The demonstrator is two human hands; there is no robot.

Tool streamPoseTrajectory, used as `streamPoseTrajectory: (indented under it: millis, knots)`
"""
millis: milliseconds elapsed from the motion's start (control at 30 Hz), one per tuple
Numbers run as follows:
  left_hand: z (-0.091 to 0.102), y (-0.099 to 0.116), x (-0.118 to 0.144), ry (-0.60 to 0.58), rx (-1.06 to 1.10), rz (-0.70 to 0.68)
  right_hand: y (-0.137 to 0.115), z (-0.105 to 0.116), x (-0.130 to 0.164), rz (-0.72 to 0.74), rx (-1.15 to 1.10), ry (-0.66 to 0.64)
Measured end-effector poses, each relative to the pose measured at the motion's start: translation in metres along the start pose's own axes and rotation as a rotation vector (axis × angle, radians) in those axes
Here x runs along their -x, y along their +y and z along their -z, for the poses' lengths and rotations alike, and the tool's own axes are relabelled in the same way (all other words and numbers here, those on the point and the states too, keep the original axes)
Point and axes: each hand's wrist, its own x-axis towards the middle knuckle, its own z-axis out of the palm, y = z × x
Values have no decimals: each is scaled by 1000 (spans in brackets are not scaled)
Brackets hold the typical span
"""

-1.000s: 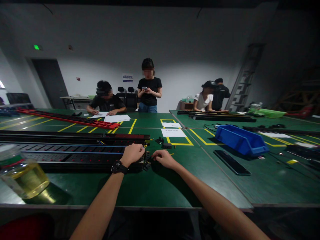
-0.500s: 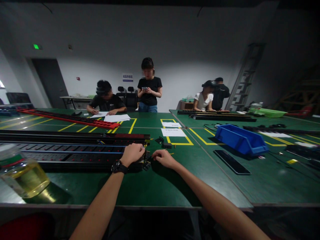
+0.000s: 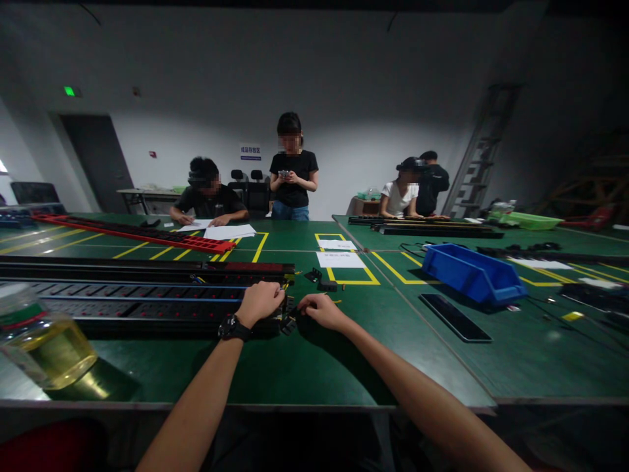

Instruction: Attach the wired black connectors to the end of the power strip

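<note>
A long black slotted panel [image 3: 147,308] with rows of red dots lies on the green table at my left. My left hand [image 3: 263,301], a black watch at its wrist, is closed over the right end of this panel; its fingertips are partly hidden. Just beyond them, small black end pieces [image 3: 288,324] and short yellow wires hang at the panel's end. My right hand [image 3: 320,311] is beside these pieces with thumb and fingers pinched together. Whatever sits in that pinch is too small to name. Farther back lie loose black parts [image 3: 327,286].
A bottle of yellow liquid [image 3: 54,347] stands at the near left. On the right are a blue bin [image 3: 474,275] and a dark phone-like slab [image 3: 455,317]. Paper sheets [image 3: 340,260] lie mid-table. A red rail [image 3: 142,233] stretches behind the panel. Several people are across the table.
</note>
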Motion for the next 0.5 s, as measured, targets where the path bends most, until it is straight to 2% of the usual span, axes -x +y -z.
streamPoseTrajectory:
  millis: [500]
  knots:
    - [0, 0, 0, -6, 0, 0, -3, 2, 1, -16, -6, -13]
